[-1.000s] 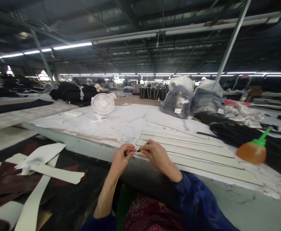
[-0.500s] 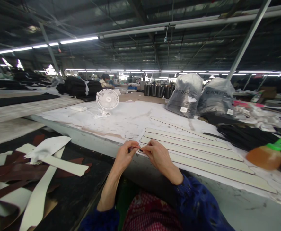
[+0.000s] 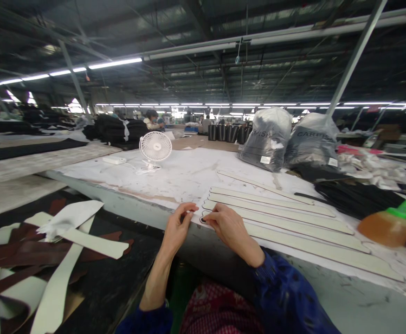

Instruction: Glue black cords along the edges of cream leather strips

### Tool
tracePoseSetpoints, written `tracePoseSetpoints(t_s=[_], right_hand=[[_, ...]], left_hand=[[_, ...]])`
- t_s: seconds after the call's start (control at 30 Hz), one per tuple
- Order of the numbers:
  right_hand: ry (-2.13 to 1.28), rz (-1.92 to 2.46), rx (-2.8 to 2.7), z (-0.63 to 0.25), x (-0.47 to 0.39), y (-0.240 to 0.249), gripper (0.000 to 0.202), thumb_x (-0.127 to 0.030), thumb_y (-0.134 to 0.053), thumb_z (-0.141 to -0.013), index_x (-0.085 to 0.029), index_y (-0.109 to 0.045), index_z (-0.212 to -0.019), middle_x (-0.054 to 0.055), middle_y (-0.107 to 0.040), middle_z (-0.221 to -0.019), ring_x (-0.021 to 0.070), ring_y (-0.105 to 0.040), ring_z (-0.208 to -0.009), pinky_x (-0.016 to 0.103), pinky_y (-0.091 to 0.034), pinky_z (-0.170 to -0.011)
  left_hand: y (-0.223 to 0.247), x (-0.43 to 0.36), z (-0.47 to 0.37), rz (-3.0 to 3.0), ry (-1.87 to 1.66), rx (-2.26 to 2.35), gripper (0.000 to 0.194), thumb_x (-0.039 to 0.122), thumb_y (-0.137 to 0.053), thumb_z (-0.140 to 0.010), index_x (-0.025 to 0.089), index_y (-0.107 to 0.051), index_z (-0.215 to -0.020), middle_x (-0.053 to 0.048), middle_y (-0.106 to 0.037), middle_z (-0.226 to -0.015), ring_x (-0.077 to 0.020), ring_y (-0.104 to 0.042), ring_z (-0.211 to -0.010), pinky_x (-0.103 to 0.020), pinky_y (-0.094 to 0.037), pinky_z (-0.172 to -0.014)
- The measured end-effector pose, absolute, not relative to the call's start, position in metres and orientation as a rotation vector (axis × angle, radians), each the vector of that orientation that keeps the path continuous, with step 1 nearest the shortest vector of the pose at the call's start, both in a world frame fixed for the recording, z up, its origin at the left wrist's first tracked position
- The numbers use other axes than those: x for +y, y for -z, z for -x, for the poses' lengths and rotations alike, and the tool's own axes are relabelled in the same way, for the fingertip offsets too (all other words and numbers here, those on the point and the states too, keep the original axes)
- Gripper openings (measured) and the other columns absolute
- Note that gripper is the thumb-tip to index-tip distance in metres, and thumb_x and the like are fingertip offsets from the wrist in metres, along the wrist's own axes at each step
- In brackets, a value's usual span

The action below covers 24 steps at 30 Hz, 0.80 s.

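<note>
Several long cream strips with dark edges lie side by side on the white-covered table, their rounded ends towards my hands. My right hand is closed in a pinch at the left end of the nearest strips, and a small dark bit shows at its fingertips. It covers part of those strips. Just left of the strip ends, by the table edge, my left hand is raised with curled fingers, thumb and forefinger slightly apart. Nothing shows between them.
A white fan stands across the table. Filled plastic bags sit at the back right, and a bottle of amber liquid with a green nozzle at the right. Cream and brown offcuts lie on a lower black surface at left.
My left hand has come slightly away from the strip end, to the left, and its fingertips have parted. My right hand stays nearly in place.
</note>
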State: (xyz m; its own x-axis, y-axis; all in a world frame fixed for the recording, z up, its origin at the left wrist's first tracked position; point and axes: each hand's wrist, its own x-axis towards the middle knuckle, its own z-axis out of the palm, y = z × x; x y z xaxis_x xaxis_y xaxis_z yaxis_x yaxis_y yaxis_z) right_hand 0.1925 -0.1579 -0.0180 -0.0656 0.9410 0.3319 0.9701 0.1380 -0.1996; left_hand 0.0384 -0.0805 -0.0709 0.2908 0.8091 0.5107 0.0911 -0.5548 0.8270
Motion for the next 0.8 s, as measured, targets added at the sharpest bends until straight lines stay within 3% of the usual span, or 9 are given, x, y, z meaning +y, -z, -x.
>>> tracePoseSetpoints(t_s=[0.23, 0.8], right_hand=[[0.092, 1.854, -2.033, -0.193, -0.156, 0.02, 0.023, -0.026, -0.052, -0.091, -0.031, -0.074, -0.096, 0.004, -0.06, -0.089, 0.0173, -0.057, -0.082, 0.026, -0.037, -0.066], [0.11, 1.888, -2.002, -0.188, -0.159, 0.019, 0.021, -0.028, -0.053, -0.091, -0.031, -0.073, -0.097, 0.003, -0.059, -0.088, 0.0154, -0.054, -0.08, 0.025, -0.035, -0.062]], left_hand=[[0.076, -0.092, -0.041, -2.195, -1.456, 0.865, 0.016, 0.021, -0.054, -0.085, 0.021, -0.061, -0.099, -0.003, -0.069, -0.092, -0.0217, -0.059, -0.097, -0.036, -0.042, -0.09], [0.076, -0.092, -0.044, -2.213, -1.437, 0.908, 0.01, 0.021, -0.058, -0.083, 0.022, -0.064, -0.092, -0.003, -0.07, -0.092, -0.0217, -0.059, -0.095, -0.037, -0.042, -0.088]])
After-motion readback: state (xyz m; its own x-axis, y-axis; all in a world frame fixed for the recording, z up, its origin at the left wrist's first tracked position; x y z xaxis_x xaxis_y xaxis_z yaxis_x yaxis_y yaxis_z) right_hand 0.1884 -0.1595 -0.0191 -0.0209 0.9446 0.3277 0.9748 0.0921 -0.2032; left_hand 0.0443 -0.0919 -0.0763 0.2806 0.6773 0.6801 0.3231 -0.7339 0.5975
